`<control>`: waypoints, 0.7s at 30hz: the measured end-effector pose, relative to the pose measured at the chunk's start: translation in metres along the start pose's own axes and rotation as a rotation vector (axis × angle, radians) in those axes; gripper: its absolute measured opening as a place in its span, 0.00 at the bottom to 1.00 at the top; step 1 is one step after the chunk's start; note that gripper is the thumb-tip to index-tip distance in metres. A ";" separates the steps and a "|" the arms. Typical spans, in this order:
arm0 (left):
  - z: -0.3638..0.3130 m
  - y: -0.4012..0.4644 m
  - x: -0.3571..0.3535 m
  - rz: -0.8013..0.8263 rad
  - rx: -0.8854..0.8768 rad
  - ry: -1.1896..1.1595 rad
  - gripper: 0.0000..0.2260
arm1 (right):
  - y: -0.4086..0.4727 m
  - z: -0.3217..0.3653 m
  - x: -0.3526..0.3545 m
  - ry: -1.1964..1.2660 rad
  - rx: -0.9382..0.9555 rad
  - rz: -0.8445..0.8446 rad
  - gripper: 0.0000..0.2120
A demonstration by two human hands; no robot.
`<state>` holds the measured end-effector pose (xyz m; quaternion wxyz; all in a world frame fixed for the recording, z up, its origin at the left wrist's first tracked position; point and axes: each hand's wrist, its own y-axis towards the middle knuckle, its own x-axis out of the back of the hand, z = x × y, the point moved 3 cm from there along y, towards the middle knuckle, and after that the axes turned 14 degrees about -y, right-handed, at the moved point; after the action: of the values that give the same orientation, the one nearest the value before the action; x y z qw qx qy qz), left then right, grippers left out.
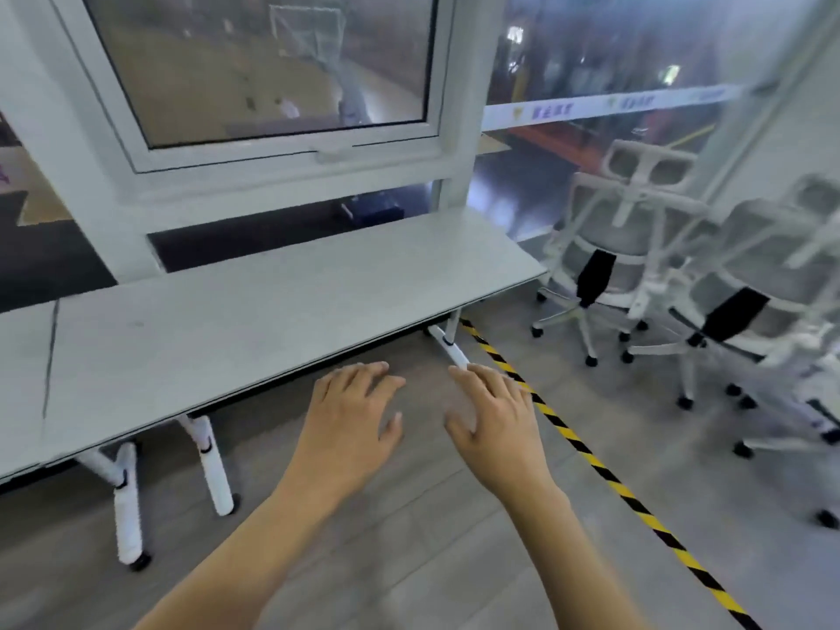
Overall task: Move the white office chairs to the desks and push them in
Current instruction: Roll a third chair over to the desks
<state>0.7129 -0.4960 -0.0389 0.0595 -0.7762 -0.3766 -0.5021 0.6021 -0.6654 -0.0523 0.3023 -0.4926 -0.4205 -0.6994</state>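
Both hands empty, no chair grabbed yet.
Left hand (pixel 350 411) and right hand (pixel 493 416) spread flat, holding nothing, before the desk (pixel 282 302); white office chairs (pixel 636 247) clustered right, past the hazard tape (pixel 591 461), blurry, bases probably interlocked: casters may snag.

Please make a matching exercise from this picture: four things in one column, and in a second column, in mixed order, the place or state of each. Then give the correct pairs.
Things
1. long pale grey desk
2. white mesh-backed office chairs on castors
3. yellow-and-black striped floor tape
4. person's two bare hands, left hand and right hand

Places or states
A. runs diagonally across the floor
B. open and empty, held out in front
C. stands under the window
D. grouped at the right, beyond the tape

Pairs: 1-C, 2-D, 3-A, 4-B
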 end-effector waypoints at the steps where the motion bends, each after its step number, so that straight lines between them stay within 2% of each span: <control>1: -0.017 0.016 -0.015 0.008 -0.009 -0.003 0.20 | 0.001 -0.027 0.005 -0.031 -0.036 -0.006 0.23; 8: -0.126 0.114 -0.108 0.124 -0.178 -0.035 0.17 | 0.004 -0.187 0.029 -0.177 -0.291 0.045 0.28; 21: -0.307 0.317 -0.288 0.320 -0.457 -0.121 0.19 | 0.052 -0.453 0.059 -0.274 -0.664 -0.005 0.28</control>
<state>0.6303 -1.0166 -0.0357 -0.0611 -0.8477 -0.1290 -0.5109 0.4284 -1.0917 -0.0543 0.0647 -0.6521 -0.2081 -0.7261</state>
